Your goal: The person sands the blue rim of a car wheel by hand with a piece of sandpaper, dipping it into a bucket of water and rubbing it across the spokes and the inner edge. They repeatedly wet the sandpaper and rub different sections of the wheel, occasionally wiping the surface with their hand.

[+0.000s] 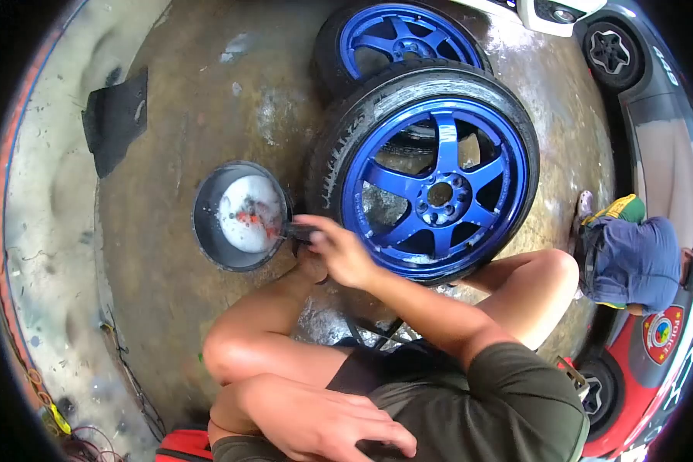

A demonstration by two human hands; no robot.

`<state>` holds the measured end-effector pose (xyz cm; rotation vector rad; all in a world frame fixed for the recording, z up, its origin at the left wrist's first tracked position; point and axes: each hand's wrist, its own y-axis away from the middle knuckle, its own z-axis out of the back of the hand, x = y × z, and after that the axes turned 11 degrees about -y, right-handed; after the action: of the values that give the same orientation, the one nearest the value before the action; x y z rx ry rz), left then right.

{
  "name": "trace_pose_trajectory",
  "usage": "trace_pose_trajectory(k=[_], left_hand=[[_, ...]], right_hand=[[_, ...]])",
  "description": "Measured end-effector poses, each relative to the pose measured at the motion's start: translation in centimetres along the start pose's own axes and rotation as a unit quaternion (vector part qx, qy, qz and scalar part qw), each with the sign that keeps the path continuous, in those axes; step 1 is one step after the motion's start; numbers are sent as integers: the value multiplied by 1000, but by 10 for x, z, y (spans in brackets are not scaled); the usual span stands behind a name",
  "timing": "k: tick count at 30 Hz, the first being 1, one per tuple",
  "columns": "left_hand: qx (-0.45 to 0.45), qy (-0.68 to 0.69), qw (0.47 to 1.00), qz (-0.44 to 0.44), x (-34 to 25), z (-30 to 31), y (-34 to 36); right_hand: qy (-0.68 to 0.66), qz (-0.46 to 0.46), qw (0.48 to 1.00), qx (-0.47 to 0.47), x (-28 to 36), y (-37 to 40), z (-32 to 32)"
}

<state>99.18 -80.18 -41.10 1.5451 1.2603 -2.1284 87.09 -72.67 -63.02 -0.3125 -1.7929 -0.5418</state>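
My right hand (339,250) is closed around the black handle of a brush (297,230). Its orange-red bristles dip into the white suds of a dark grey bucket (205,223) on the floor. Beside that hand, a wheel with a blue six-spoke rim (446,142) and a black tyre leans before my knees. Wet white foam coats the tyre's upper wall, and drops sit on the rim. My left hand (323,420) lies across my lap near my dark shirt, fingers stretched out, holding nothing.
A second blue-rimmed wheel (400,35) is behind the first. A black mat piece (115,119) lies at the left. On the right, a person in a blue shirt (635,258) bends beside a grey and red car (666,131). Wet patches mark the concrete floor (162,308).
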Motion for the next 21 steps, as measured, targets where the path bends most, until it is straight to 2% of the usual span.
trace_pose_trajectory(k=[1,3,5,7,9,10,12,14,16,19,20,21], left_hand=[[8,7,1000,-8,6,-3,-6],[18,34,999,-23,15,-12,-17],[-135,204,967,-66,22,-36,-23],[-255,357,894,-90,37,-77,-34],[-342,475,811,-13,18,-102,-58],[-318,462,824,-72,24,-102,-63],[-303,448,834,-113,27,-93,-61],[-349,453,814,-102,21,-91,-67],[-436,475,758,-101,16,-101,-81],[-635,436,637,-21,-29,-95,-125],[-560,412,717,-55,-11,-89,-110],[-419,423,796,-108,10,-66,-90]], right_hand=[[-60,54,993,-88,-16,18,14],[-79,13,970,-231,-12,42,39],[57,146,936,-315,-22,18,49],[106,163,928,-317,-9,-7,41],[190,226,921,-256,-21,-9,25],[245,211,919,-224,-38,3,23],[327,146,916,-178,-71,50,22],[399,100,903,-126,-87,89,32],[368,136,910,-134,-90,85,38],[257,203,919,-219,-50,31,26],[162,261,916,-258,-35,8,30],[153,265,895,-326,-22,-10,34]])
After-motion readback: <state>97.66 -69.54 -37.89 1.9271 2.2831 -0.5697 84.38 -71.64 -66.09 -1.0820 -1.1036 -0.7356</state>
